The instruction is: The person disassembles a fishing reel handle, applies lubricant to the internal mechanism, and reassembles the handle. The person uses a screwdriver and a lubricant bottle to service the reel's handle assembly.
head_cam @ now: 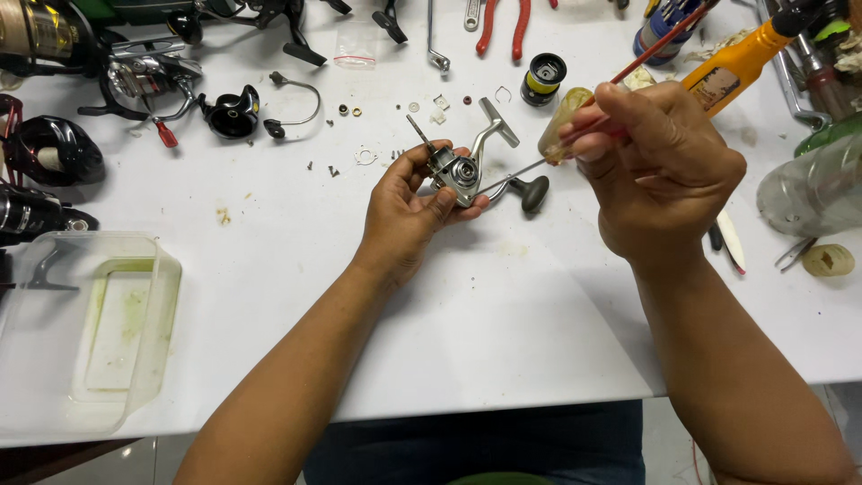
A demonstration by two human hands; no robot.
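Note:
My left hand [409, 211] grips a small silver fishing reel body [460, 169] just above the white table [503, 314]; its metal stem sticks up and its handle with a dark knob [534, 192] points right. My right hand [660, 171] is closed on a screwdriver with a clear yellowish handle [561, 126]. The screwdriver's thin shaft [507, 177] reaches down-left to the reel body. A thin red stick [660, 40] also runs up from this hand.
Small washers, screws and rings [364, 154] lie scattered behind the reel. Dark reels and parts [54, 148] crowd the left and far edge. A clear plastic tub [90, 328] sits front left. Red pliers [503, 22], an orange bottle [736, 63] and a clear bottle [813, 189] stand right.

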